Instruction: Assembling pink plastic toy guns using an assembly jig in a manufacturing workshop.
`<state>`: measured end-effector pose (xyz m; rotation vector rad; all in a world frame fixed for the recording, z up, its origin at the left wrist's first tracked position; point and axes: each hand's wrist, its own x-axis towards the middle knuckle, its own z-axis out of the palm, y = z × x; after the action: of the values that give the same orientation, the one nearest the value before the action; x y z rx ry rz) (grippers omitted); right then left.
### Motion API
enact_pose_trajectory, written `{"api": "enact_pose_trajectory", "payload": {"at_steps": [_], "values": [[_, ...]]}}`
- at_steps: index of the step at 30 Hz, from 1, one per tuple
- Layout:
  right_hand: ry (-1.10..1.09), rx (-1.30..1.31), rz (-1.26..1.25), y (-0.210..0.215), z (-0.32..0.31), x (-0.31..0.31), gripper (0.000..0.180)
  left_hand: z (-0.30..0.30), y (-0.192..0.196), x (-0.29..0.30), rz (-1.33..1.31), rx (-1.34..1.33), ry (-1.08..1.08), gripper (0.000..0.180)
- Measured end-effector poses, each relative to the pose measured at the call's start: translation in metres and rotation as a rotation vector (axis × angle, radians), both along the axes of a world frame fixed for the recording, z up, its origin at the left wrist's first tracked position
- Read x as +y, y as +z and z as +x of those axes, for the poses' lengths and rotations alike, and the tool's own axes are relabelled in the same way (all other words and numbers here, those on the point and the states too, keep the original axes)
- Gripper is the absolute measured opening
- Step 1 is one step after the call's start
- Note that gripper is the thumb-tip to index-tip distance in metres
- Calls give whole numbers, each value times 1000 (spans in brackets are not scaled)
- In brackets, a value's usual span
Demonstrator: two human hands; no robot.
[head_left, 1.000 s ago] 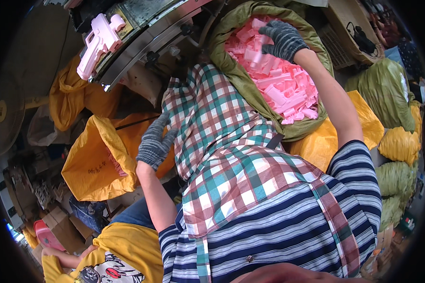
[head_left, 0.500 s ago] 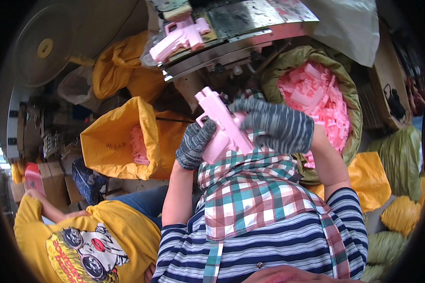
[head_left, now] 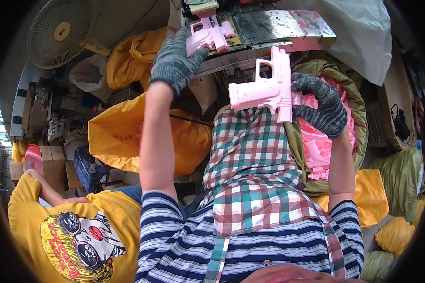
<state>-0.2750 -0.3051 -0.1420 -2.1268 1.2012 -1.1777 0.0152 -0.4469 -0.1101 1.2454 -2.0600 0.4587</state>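
Note:
My right hand [head_left: 322,106], in a grey knitted glove, holds a pink plastic toy pistol [head_left: 264,92] by a small knob on its side, between thumb and fingers. The pistol hangs over my lap, barrel up and handle to the left. A second pink toy pistol [head_left: 211,36] lies in the fixture of a machine at the top, with dark printing on its side. My left hand [head_left: 177,61], gloved alike, reaches up to it; thumb and fingers close round its handle. The machine's head hides part of the area above that pistol.
An olive sack [head_left: 359,141] full of pink parts stands at my right. Yellow sacks [head_left: 113,146] stand at my left, near a fan [head_left: 61,31]. The machine's metal plate [head_left: 283,28] juts toward me. Close on my left sits a person in a yellow shirt [head_left: 28,226].
My left hand has let go of the held toy pistol and moved up-left to the one in the machine. My right hand has taken the held pistol and carried it up and to the right.

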Motion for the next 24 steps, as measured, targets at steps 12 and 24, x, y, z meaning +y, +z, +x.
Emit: {"api": "enact_pose_trajectory", "payload": {"at_steps": [12, 24], "values": [[120, 94, -139, 20, 56, -114, 44, 94, -38, 72, 255, -33, 409, 52], [131, 128, 93, 6, 4, -98, 35, 127, -91, 108, 965, 147, 345, 57]]}}
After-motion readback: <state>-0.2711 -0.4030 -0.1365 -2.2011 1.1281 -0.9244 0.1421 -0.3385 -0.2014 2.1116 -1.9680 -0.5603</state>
